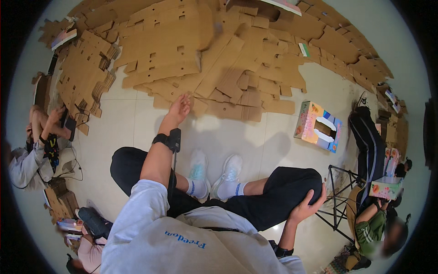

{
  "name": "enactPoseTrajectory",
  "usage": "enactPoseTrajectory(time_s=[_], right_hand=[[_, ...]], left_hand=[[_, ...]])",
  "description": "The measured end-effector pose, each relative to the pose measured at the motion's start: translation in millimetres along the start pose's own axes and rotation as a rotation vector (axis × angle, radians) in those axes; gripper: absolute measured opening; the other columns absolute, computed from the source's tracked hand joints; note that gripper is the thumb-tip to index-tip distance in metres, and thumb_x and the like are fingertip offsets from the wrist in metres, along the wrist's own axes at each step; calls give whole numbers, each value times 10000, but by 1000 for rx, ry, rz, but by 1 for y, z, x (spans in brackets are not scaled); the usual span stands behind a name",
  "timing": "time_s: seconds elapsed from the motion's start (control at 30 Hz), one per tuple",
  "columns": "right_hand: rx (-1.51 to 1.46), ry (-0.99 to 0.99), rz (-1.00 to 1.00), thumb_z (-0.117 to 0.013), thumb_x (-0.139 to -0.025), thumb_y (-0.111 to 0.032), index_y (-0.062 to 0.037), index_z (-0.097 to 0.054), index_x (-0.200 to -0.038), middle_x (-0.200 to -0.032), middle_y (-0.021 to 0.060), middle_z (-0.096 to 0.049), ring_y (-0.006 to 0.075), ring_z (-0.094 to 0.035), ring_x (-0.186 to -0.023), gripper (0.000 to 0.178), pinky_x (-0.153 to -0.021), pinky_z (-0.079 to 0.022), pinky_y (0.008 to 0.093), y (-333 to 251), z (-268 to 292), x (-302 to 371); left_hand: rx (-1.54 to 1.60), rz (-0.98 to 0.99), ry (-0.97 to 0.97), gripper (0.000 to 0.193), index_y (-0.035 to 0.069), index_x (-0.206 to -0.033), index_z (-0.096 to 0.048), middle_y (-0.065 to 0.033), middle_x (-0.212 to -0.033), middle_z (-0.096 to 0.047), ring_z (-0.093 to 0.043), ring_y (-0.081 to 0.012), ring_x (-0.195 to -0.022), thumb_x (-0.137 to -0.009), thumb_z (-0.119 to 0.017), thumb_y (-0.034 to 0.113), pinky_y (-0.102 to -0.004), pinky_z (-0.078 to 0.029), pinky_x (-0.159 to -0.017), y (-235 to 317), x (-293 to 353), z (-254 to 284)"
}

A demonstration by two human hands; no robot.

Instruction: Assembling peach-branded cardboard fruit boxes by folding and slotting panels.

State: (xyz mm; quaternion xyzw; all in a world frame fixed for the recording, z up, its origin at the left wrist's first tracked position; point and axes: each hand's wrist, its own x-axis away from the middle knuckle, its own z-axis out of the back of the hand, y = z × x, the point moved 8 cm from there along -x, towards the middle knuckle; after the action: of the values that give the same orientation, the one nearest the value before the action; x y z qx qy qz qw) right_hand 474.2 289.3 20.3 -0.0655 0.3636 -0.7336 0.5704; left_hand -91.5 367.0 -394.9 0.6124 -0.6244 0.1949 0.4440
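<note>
My left hand (181, 108) reaches forward over the near edge of a large spread of flattened brown cardboard boxes (166, 43). Its fingers are loosely bent and apart, with nothing seen in them; whether they touch the cardboard I cannot tell. A black band with a small device (169, 139) is strapped round that forearm. My right hand (311, 206) lies against the side of my right knee (301, 182), fingers spread round the dark trouser cloth and holding no object. To the right on the floor stands a colourful printed carton (318, 126) with an opening in its top.
Another stack of flattened cardboard (86, 64) lies at the far left. A black folding stool frame (340, 201) stands to my right, near a seated person in green (372, 230) with a printed carton (385, 188). People sit at the left, with a cable (73, 171) on the floor.
</note>
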Motion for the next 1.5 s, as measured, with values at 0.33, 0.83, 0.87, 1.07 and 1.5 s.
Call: enactPoseTrajectory(time_s=[0.33, 0.83, 0.87, 1.07, 1.5], right_hand=[[16, 30, -81, -597, -1030, -190, 36, -557, -1411, -1419, 187, -594, 335, -526, -1337, 445, -1188, -342, 450, 25, 6, 0], [-8, -1, -130, -563, -1069, -255, 40, -541, -1423, -1448, 185, -578, 324, -519, -1353, 461, -1197, -332, 446, 32, -5, -4], [8, 5, -119, -563, -1069, -259, 38, -541, -1425, -1449, 183, -577, 322, -518, -1354, 464, -1196, -332, 445, 31, -4, -5], [-31, -56, -102, -554, -1068, -238, 37, -537, -1434, -1447, 182, -573, 323, -514, -1352, 458, -1193, -334, 442, 20, -23, -9], [-10, -67, -34, -592, -1037, -196, 43, -548, -1419, -1452, 188, -573, 337, -510, -1356, 453, -1196, -328, 448, -3, -36, -11]], left_hand=[[-46, 94, 243, 412, 86, -1339, -575, -134, -1277, -598, -618, -287, -1162, -992, -725, 250, -383, -573, -969, -53, 40, 16], [-101, 22, 316, 635, 216, -1530, -342, -100, -1174, -666, -651, -233, -838, -1000, -663, 74, -364, -530, -613, -62, -35, 74], [-220, -43, 326, 704, 269, -1535, -287, -86, -1232, -655, -666, -229, -867, -985, -688, 87, -383, -550, -640, -68, -22, 64], [-370, -248, 319, 748, 290, -1551, -212, -84, -1432, -589, -687, -259, -1093, -998, -647, 38, -434, -624, -802, -140, 42, 76], [-1403, -140, 1317, 683, 63, -1470, -313, -164, -1105, -694, -717, -366, -906, -956, -732, 227, -443, -610, -873, -199, 153, 177]])
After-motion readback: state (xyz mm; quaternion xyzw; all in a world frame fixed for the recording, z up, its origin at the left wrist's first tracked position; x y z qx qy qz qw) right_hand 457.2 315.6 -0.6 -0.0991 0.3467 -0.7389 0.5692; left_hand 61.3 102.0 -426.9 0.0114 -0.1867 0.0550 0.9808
